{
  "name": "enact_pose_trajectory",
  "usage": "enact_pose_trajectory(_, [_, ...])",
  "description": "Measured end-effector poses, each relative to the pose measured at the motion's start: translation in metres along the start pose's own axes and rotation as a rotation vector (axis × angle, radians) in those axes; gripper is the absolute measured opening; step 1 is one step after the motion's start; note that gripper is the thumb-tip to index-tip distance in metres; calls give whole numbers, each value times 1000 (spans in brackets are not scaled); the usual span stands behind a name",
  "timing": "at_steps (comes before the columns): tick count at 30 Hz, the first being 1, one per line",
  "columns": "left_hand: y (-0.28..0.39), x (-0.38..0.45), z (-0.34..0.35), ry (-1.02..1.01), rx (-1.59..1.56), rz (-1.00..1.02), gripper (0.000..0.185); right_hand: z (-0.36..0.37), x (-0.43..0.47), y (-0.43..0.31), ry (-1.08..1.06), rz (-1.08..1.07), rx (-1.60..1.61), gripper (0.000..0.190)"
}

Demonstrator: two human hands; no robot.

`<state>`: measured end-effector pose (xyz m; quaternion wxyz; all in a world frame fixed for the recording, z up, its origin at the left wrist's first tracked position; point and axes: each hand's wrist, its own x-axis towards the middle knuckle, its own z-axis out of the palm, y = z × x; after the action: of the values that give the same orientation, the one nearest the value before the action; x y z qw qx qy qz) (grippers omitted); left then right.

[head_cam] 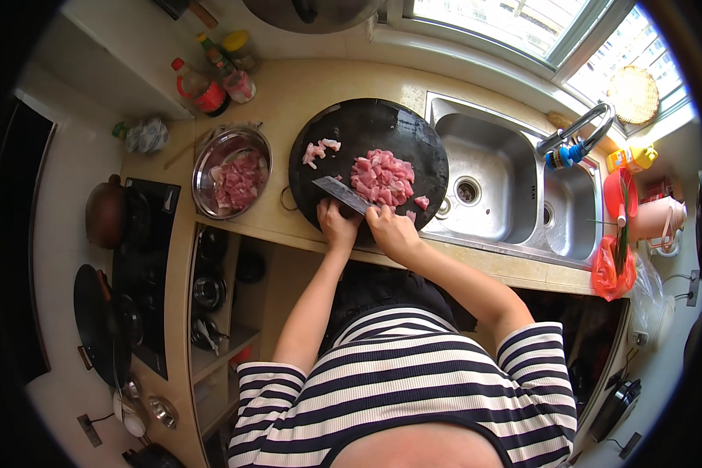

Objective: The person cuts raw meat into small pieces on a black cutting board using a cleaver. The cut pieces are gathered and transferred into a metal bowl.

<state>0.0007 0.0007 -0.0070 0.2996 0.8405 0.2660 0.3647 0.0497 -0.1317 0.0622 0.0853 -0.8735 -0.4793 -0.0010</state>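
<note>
A round black cutting board (380, 126) lies on the counter, partly reaching the sink's edge. My right hand (393, 232) grips a cleaver (346, 194) near the board's front edge, its blade pointing to the upper left. Under the blade's near side is my left hand (336, 224), its fingertips close to the blade; whether it holds anything is hidden. Just beyond the blade is a heap of cut raw meat (383, 175). Paler meat scraps (319, 152) lie at the board's left, and a few loose pieces (422, 202) at its right. A steel bowl (196, 181) of meat pieces stands left of the board.
A double steel sink (485, 169) with a faucet (585, 126) adjoins the board on the right. Bottles (202, 93) and jars stand at the back left. Far left are a black cooktop (152, 234) and a wok (96, 322). A red plastic bag (613, 275) hangs at the right.
</note>
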Motion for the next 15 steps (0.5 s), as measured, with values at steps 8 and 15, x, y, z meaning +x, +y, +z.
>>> enact_pose_trajectory(8, [-4,-2,0,-47,-25,18,36,-10,-27,9,-142,45,119,22])
enact_pose_trajectory(15, [-7,1,-7,-88,-67,52,26,-2,44,23,-98,112,423,24])
